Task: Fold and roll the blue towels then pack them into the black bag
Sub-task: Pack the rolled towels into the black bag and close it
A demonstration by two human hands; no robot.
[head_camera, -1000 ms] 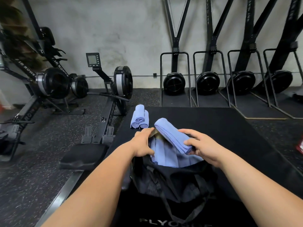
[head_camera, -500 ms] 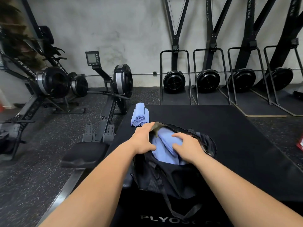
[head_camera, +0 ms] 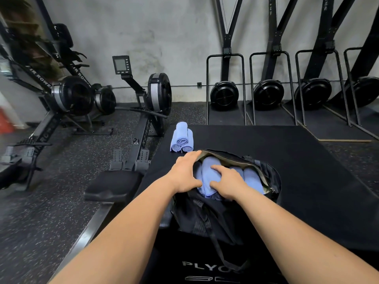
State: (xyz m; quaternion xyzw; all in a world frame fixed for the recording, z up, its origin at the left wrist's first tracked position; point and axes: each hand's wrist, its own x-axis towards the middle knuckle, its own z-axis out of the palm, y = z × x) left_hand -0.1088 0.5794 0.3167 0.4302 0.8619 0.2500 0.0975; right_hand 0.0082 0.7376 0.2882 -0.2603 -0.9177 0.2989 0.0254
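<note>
Blue towel in black bag clasped by right grip, left grip holding its rim; three rolls beyond.

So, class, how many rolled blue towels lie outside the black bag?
3, piled on the black platform beyond the bag: left towel, right towel, top towel. Others could hide behind.
</note>
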